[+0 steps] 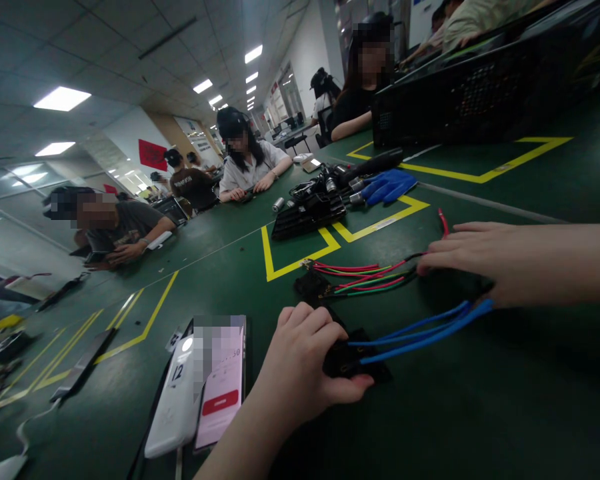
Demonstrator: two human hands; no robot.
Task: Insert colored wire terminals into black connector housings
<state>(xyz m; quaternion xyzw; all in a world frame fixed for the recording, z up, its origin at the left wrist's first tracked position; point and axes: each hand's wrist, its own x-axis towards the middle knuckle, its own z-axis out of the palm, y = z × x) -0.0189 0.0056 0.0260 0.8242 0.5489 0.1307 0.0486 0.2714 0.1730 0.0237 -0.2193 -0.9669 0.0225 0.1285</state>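
Note:
My left hand [307, 363] is closed around a black connector [347, 360] from which several blue wires [420, 330] run to the right. My right hand [473, 257] lies over a bundle of red and green wires [365, 277], fingers together and pressed on it; these wires end in another black connector [310, 285]. The blue wires pass under my right palm. Everything rests on a dark green table [480, 400].
A phone [220, 380] and a white device [173, 400] lie left of my left arm. A black tray of parts [307, 213] and a blue glove [387, 185] sit further off. A black case [480, 93] stands at the back right. Several people sit along the table.

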